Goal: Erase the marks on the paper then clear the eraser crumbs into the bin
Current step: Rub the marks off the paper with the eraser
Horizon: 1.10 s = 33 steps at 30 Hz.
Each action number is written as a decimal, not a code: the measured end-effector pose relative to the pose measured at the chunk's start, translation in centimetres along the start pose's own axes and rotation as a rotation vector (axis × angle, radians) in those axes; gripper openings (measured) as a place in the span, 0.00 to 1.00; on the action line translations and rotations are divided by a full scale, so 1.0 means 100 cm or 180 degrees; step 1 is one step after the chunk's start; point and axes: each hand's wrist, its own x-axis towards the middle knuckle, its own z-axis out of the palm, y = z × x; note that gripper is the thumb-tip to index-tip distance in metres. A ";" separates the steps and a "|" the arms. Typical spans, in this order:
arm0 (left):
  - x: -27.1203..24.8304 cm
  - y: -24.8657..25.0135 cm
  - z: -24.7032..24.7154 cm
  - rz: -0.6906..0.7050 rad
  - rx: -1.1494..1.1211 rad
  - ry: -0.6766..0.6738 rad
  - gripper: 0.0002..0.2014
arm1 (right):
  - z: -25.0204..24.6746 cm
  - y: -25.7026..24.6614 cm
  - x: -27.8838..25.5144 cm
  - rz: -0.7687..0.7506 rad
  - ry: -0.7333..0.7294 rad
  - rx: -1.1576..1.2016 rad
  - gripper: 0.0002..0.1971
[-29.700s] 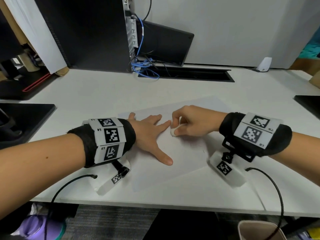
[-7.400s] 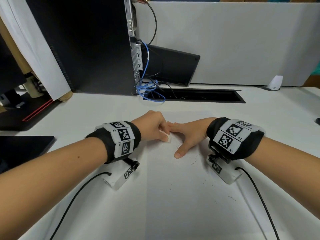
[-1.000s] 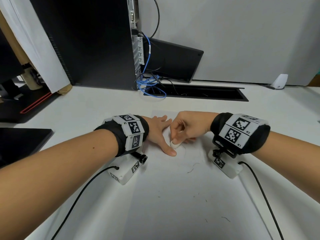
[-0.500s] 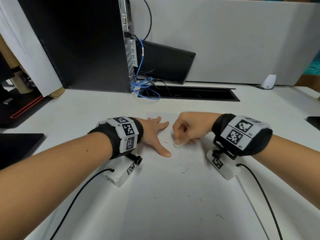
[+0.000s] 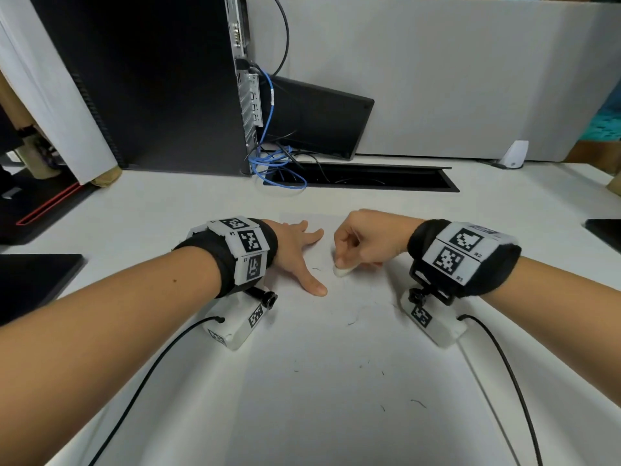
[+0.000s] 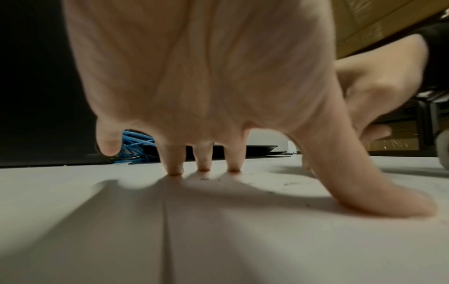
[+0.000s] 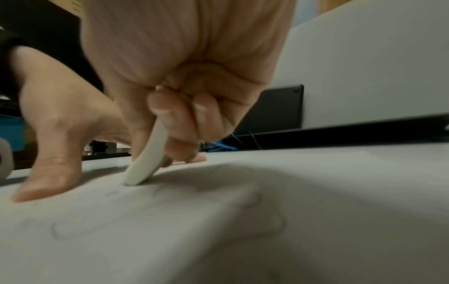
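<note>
Paper (image 5: 322, 348) lies at the table's (image 5: 161, 210) near edge; from above, my left hand (image 5: 295, 250) presses it flat, fingers spread, while my right hand (image 5: 366, 242) pinches the eraser (image 5: 342, 270) against it, crumbs (image 5: 353, 321) scattered nearer. Left wrist: straight fingertips (image 6: 175, 169) on paper (image 6: 243, 240). Right wrist: curled fingers (image 7: 170, 113) grip the eraser (image 7: 148, 165), its tip touching the sheet.

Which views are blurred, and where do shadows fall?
Head: sharp, wide-angle bending at the edges. Left wrist: left hand soft, its shadow on the paper. Right wrist: motion-blurred around the eraser pinched by the right hand.
</note>
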 end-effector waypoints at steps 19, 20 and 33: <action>-0.020 0.010 0.014 0.0084 0.0223 0.0034 0.56 | 0.010 0.002 -0.016 0.0034 -0.0419 0.0633 0.10; -0.020 0.010 0.014 0.0078 0.0230 0.0035 0.57 | 0.012 0.000 -0.019 -0.0027 -0.0652 0.0729 0.09; -0.019 0.012 0.014 0.0089 0.0193 -0.0001 0.59 | 0.014 0.002 -0.016 -0.0052 -0.0215 0.0386 0.12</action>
